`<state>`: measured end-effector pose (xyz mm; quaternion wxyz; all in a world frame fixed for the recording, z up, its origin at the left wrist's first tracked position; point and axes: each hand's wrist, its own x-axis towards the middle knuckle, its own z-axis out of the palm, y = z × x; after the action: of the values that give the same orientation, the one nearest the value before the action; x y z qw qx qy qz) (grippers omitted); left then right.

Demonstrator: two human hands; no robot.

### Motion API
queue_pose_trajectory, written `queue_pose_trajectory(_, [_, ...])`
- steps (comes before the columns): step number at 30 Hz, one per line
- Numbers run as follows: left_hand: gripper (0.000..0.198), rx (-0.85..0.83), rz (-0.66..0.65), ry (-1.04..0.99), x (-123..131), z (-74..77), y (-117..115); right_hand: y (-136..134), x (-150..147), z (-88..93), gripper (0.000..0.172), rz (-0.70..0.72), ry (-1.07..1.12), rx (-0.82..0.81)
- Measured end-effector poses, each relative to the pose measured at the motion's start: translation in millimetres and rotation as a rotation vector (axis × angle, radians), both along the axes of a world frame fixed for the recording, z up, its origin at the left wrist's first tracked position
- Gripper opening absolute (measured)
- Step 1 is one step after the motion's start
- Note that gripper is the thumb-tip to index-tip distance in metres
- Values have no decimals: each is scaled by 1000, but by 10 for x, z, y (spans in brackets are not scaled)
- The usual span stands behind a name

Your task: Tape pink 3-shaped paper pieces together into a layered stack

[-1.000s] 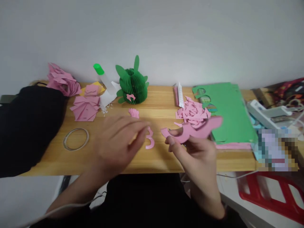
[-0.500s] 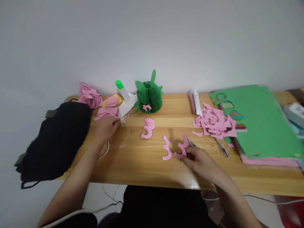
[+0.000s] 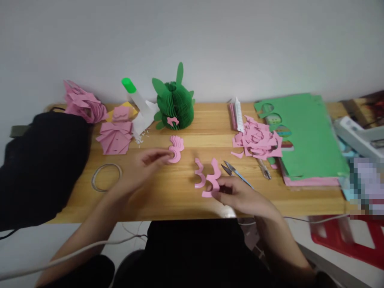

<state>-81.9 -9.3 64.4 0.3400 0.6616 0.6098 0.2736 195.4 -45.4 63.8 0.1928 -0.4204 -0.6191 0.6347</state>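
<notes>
My left hand (image 3: 141, 168) reaches over the wooden table (image 3: 180, 204), its fingertips pinching the stack of pink curved paper cutouts (image 3: 175, 149). My right hand (image 3: 240, 197) rests near the front edge, fingers closed on a pink "3"-shaped cutout (image 3: 213, 179). Just left of it a second pink cutout (image 3: 199, 173) lies flat. Small scissors (image 3: 235, 173) lie right beside my right hand. A green honeycomb paper cactus (image 3: 174, 105) stands at the back.
A black bag (image 3: 39, 160) fills the left end. A tape ring (image 3: 105, 177), folded pink papers (image 3: 115, 136) and a green-capped glue bottle (image 3: 136, 98) sit at left. Pink scraps (image 3: 258, 138) and green card sheets (image 3: 303, 136) lie at right.
My left hand came back from the glue bottle area to the stack of pink cutouts. My right hand stays on its cutout near the table front; the view shifted.
</notes>
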Motion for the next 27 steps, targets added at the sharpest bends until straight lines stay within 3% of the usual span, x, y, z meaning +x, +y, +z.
queue_pose_trajectory(2, [35, -274, -246, -442, 285, -20, -186, -14, -132, 27, 16, 51, 36, -27])
queue_pose_trajectory(3, [35, -352, -279, -594, 397, -42, -265, -20, -202, 29, 14, 96, 41, -62])
queue_pose_trajectory(6, [34, -510, -231, -864, 564, -142, -431, -45, -354, 11, 14, 65, 109, -68])
queue_pose_trajectory(9, [25, -629, -121, -1011, 531, -234, -520, -107, -363, -13, 17, 11, 93, -103])
queue_pose_trajectory(12, [19, -721, -39, -1110, 439, -278, -583, -179, -288, -47, 21, -65, -88, -80])
queue_pose_trajectory(16, [15, -780, 164, -1190, 355, -284, -632, -143, -270, -147, 23, -273, -576, 238])
queue_pose_trajectory(19, [16, -767, 236, -1192, 328, -271, -631, 18, -351, -212, 35, -314, -751, 443])
queue_pose_trajectory(21, [19, -750, 279, -1181, 326, -261, -617, 159, -421, -223, 37, -286, -801, 463])
queue_pose_trajectory(27, [21, -651, 307, -1115, 363, -204, -541, 431, -575, -208, 12, -207, -848, 390])
